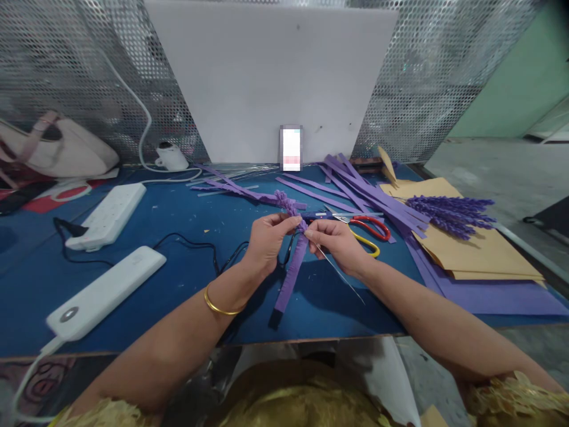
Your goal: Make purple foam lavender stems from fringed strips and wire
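A purple paper strip (291,276) is wound and ruffled into a flower-like spike between my hands, its flat tail hanging down toward me. My left hand (270,237) pinches the ruffled part from the left. From the right, my right hand (335,242) pinches the strip just below that spot. A thin wire (341,274) slants down to the right from my right fingers. Scissors (370,228) with a red and a yellow handle lie just beyond my right hand. Behind the hands rests a dark blue tool (316,214), partly hidden.
Purple strips (373,196) lie at the back right, near finished purple flower sprigs (453,213) on brown paper (484,252). A phone (291,148) leans on a white board (275,71). On the left are a power strip (111,214), a white power bank (106,290) and black cables.
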`<act>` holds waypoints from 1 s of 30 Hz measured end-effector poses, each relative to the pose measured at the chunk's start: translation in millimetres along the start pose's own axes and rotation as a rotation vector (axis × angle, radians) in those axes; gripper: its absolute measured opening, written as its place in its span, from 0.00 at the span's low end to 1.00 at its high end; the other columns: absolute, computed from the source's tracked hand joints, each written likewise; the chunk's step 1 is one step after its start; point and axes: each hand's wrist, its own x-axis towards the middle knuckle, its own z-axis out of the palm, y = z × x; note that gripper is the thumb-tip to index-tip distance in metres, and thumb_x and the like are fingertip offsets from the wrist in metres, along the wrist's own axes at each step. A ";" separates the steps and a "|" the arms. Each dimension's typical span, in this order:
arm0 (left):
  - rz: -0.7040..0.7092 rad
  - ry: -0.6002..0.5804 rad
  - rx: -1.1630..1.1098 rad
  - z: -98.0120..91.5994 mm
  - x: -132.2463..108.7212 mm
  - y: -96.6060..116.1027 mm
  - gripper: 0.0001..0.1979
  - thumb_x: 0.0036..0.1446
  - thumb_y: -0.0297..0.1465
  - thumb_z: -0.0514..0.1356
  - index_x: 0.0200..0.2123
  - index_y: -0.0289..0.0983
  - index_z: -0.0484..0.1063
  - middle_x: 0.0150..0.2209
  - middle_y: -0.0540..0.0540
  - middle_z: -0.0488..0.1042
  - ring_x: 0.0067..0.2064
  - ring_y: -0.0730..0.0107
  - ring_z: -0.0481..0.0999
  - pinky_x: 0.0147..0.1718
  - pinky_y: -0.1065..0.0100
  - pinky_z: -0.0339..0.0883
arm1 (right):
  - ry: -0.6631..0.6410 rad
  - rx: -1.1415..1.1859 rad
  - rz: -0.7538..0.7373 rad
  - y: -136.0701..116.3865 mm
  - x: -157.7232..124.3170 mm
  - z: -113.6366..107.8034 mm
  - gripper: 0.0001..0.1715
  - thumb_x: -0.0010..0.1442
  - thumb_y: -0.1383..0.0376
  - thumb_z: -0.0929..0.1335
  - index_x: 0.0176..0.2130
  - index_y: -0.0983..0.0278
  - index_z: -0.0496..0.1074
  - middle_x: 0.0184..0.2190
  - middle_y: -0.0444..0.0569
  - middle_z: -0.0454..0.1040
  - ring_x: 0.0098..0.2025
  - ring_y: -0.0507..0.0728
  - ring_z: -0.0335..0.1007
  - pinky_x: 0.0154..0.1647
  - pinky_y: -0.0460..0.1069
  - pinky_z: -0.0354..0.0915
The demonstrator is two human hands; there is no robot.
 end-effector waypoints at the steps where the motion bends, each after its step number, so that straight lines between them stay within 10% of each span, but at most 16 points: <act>1: -0.006 -0.004 -0.013 0.1 -0.3 -0.1 0.11 0.37 0.33 0.73 0.20 0.35 0.77 0.21 0.51 0.70 0.26 0.75 0.65 0.31 0.69 0.62 | 0.000 -0.001 -0.006 -0.4 0.1 -0.1 0.19 0.54 0.54 0.75 0.24 0.64 0.70 0.19 0.42 0.71 0.18 0.48 0.60 0.21 0.45 0.56; 19: -0.008 -0.115 0.063 -3.6 1.0 2.2 0.19 0.41 0.45 0.74 0.27 0.34 0.81 0.26 0.48 0.75 0.28 0.72 0.68 0.32 0.68 0.62 | -0.024 0.025 0.045 -7.6 -0.7 0.4 0.16 0.54 0.56 0.74 0.26 0.65 0.72 0.21 0.42 0.72 0.18 0.47 0.60 0.20 0.45 0.56; 30: -0.041 0.077 -0.221 -16.1 17.6 13.1 0.32 0.43 0.63 0.63 0.27 0.37 0.77 0.28 0.45 0.75 0.27 0.71 0.71 0.27 0.69 0.64 | 0.054 0.147 0.037 -10.3 2.9 -4.9 0.14 0.51 0.57 0.76 0.31 0.64 0.74 0.23 0.41 0.71 0.17 0.46 0.60 0.17 0.44 0.53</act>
